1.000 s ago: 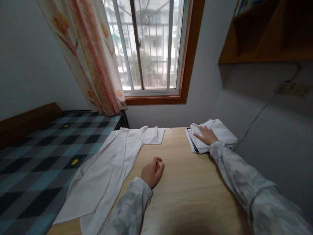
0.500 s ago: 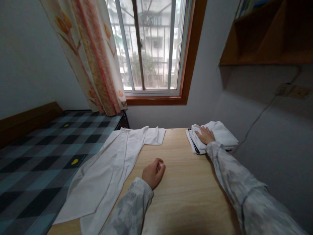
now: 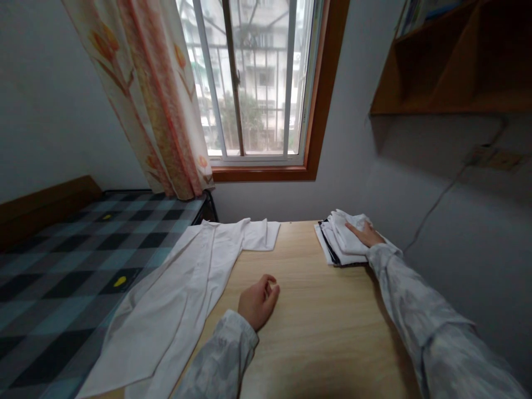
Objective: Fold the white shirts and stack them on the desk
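Whether the grip of the right hand (image 3: 368,234) is clamped on cloth I cannot tell from here; the palm faces down over the pile (image 3: 346,239), with the thumb stretched left across the white top layer and the fingers partly hidden. That pile lies at the far right of the tabletop (image 3: 316,327), folded and mostly white, with a black layer showing along its left edge. Its top cloth is rumpled, bulging up just beyond the thumb. A patterned sleeve (image 3: 419,310) in grey and white runs from this hand down to the near right.

Well apart from the pile, the left hand (image 3: 257,302) is at the middle of the tabletop, its grip loosely curled, thumb and forefinger slightly apart. It sits between the pile and a white shirt (image 3: 166,310), nearer the shirt, which lies spread along the left side, one short arm reaching right along the far edge.

Left of the shirt is a bed (image 3: 54,293) with a dark checked cover bearing small yellow marks. Over its far end hangs a flowered curtain (image 3: 153,100), beside a window (image 3: 261,83) in a reddish-brown frame (image 3: 318,116). High on the right is a wooden shelf (image 3: 415,72); below it, a thin cord (image 3: 432,210) slants down the wall (image 3: 469,238) toward the pile.
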`<state>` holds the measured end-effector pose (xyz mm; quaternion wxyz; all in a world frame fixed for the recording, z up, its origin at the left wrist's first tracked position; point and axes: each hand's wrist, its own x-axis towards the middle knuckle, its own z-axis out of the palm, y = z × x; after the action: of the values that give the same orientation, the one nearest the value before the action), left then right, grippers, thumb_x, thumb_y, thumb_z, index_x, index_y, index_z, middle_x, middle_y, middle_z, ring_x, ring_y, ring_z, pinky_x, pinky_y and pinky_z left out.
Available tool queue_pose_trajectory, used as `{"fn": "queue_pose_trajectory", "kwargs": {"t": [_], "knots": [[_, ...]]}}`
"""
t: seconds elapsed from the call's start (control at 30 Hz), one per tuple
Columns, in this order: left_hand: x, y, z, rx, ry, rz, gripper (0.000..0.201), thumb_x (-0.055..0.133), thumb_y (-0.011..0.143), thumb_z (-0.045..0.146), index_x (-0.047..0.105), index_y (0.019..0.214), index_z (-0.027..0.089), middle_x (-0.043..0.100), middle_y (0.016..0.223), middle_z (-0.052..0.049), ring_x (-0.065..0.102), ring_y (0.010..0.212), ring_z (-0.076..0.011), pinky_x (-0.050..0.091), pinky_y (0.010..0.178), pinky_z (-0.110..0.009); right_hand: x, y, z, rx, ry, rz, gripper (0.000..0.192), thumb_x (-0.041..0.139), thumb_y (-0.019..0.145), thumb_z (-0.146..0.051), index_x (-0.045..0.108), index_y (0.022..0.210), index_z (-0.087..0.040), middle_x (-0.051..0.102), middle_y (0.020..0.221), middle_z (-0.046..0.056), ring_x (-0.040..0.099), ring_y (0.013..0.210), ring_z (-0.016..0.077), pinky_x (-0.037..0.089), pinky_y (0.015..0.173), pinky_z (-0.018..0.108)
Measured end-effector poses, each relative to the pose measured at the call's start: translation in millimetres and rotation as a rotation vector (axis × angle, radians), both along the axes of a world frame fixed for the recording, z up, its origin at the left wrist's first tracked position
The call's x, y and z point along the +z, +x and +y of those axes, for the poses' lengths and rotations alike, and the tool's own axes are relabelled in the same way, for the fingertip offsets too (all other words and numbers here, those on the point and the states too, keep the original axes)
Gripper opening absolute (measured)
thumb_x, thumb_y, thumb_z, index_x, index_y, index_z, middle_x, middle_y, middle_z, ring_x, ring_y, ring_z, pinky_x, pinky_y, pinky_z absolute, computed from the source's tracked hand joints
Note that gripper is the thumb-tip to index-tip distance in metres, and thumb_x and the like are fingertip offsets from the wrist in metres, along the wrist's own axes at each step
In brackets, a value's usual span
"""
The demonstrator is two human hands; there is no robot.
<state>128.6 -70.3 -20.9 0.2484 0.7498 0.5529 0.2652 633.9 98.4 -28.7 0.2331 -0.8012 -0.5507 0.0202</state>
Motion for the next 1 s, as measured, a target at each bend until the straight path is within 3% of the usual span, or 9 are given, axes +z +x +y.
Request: {"fn": "queue_pose_trajectory", "kwargs": {"t": [0.13,0.3,0.37,0.53,0.7,0.9,1.0], "knots": [[0.7,0,0,0.008,0.008,0.017,0.029,0.052,0.104,0.048,0.067,0.115,0.026,0.072,0.082,0.0,0.068,0.072,-0.0182,0.036,0.065,-0.029,-1.5,0,3,-0.066,-0.132,0.113,0.134,0.046,0.077,-0.102,0.036,0.166,-0.003,0.053,0.156,0.036,0.059,0.141,0.0457,0.046,0.115,0.062],[2.6,1,-1,0.008,0.011,0.019,0.027,0.053,0.104,0.047,0.067,0.113,0.025,0.071,0.08,0.001,0.068,0.072,-0.018,0.036,0.065,-0.029,-0.3,-26,-7,-0.07,-0.128,-0.033,0.131,0.041,0.083,-0.1,0.022,0.174,-0.008,0.023,0.177,0.031,0.025,0.165,0.0454,0.02,0.131,0.062],[3.1,2,-1,0.007,0.01,0.022,0.027,0.053,0.104,0.047,0.067,0.113,0.025,0.071,0.08,0.001,0.068,0.071,-0.018,0.036,0.065,-0.029,0.0,-34,-11,-0.047,-0.152,-0.05,0.128,0.037,0.086,-0.099,0.018,0.175,-0.01,0.018,0.178,0.03,0.018,0.167,0.0441,0.017,0.131,0.064],[1.2,2,0,0.012,0.004,0.029,0.028,0.053,0.104,0.047,0.068,0.113,0.025,0.072,0.081,0.001,0.068,0.072,-0.0182,0.036,0.065,-0.029,6.4,-44,-13,-0.064,-0.215,-0.051,0.126,0.034,0.086,-0.099,0.018,0.175,-0.011,0.02,0.178,0.03,0.018,0.167,0.0427,0.014,0.132,0.062],[-1.5,1,0,-0.002,0.006,-0.002,0.027,0.054,0.104,0.046,0.069,0.112,0.025,0.072,0.081,0.0,0.068,0.073,-0.0177,0.036,0.065,-0.029,-2.1,-75,-21,-0.043,-0.031,-0.22,0.111,0.028,0.096,-0.089,0.026,0.173,-0.009,0.018,0.179,0.028,0.013,0.168,0.041,0.011,0.132,0.063],[-1.6,2,-2,0.021,0.025,0.003,0.025,0.056,0.103,0.043,0.07,0.108,0.024,0.072,0.082,0.0,0.066,0.073,-0.0167,0.037,0.065,-0.029,-4.0,-101,-34,0.006,-0.071,-0.216,0.093,0.033,0.104,-0.074,0.033,0.17,-0.008,0.026,0.177,0.028,0.024,0.165,0.0403,0.015,0.131,0.062],[-3.7,2,-2,0.011,0.034,-0.015,0.025,0.055,0.104,0.044,0.071,0.108,0.024,0.072,0.082,0.0,0.065,0.072,-0.0159,0.036,0.064,-0.028,-1.5,-125,-54,0.062,0.048,-0.22,0.085,0.036,0.106,-0.063,0.037,0.167,-0.004,0.029,0.176,0.028,0.025,0.164,0.0401,0.013,0.132,0.061]]}}
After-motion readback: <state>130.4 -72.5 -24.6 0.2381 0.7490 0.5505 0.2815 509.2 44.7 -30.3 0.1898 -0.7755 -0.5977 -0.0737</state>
